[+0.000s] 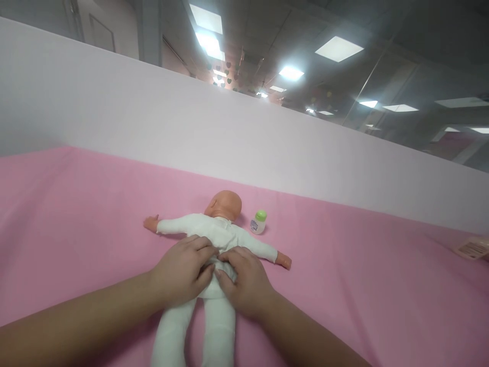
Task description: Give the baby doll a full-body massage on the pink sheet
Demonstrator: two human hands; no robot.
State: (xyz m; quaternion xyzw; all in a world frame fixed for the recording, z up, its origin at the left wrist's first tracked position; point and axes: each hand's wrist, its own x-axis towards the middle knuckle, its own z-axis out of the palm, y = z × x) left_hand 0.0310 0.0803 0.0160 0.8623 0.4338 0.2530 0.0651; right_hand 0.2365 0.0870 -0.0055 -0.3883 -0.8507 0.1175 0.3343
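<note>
A baby doll (214, 232) in a white one-piece suit lies on a pink sheet (76, 219), head away from me, arms spread, legs toward me. My left hand (183, 272) rests on the doll's lower torso, fingers curled into the white cloth. My right hand (246, 280) presses on the same spot from the right, its fingertips meeting the left hand's at the doll's waist. Both hands pinch the suit's fabric there. A small white bottle with a green cap (259, 222) stands beside the doll's head, to its right.
A white partition wall (153, 117) runs along the far edge of the pink sheet. A flat pinkish packet with print (472, 248) lies at the far right edge. Ceiling lights show above the wall.
</note>
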